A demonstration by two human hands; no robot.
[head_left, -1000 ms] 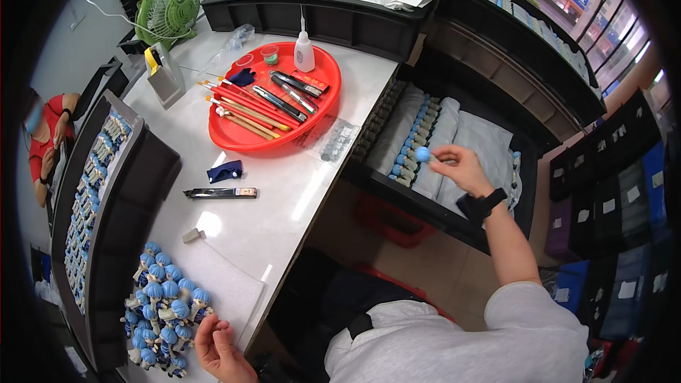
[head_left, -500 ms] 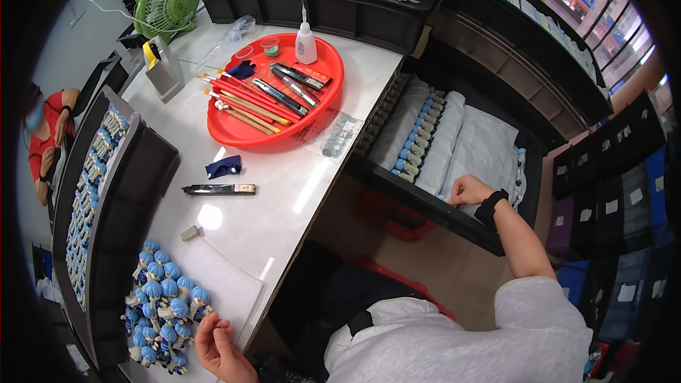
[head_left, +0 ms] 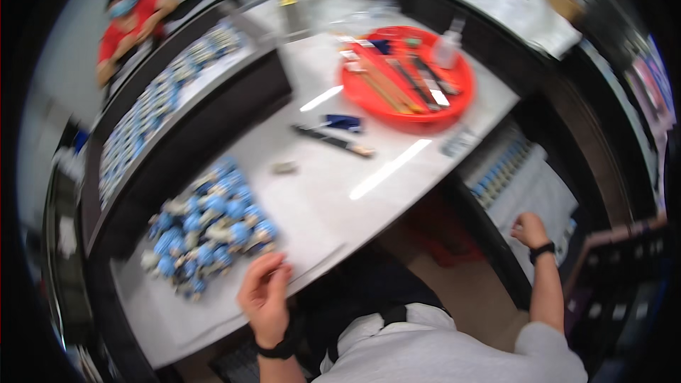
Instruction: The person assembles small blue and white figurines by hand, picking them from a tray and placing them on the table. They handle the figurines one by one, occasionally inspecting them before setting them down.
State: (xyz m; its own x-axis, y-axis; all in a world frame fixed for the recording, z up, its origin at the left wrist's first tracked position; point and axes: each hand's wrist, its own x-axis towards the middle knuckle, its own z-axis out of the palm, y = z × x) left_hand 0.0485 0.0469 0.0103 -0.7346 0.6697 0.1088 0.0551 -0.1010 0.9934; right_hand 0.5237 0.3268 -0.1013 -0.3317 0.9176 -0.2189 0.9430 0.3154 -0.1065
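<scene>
My left hand is beside the near right edge of a heap of small blue-haired figurines on the white table. Its fingers bend loosely, thumb apart, and nothing shows between them. Off to the right, my right hand is over a black crate, fingers curled in together. Whatever those fingers hold, if anything, is hidden by the curl and the blur. Inside the crate, a row of figurines lies beside white padded sheeting.
A red tray carries brushes, pens and a white squeeze bottle. Nearer are a dark pen-like tool, a navy cloth and a small pale block. Left stands another figurine crate; a person in red sits beyond it.
The view has swung left, blurring the scene and shifting it rightward. My left hand stays by the heap, with more of its wrist showing. My right hand remains at the crate, fingers still curled.
</scene>
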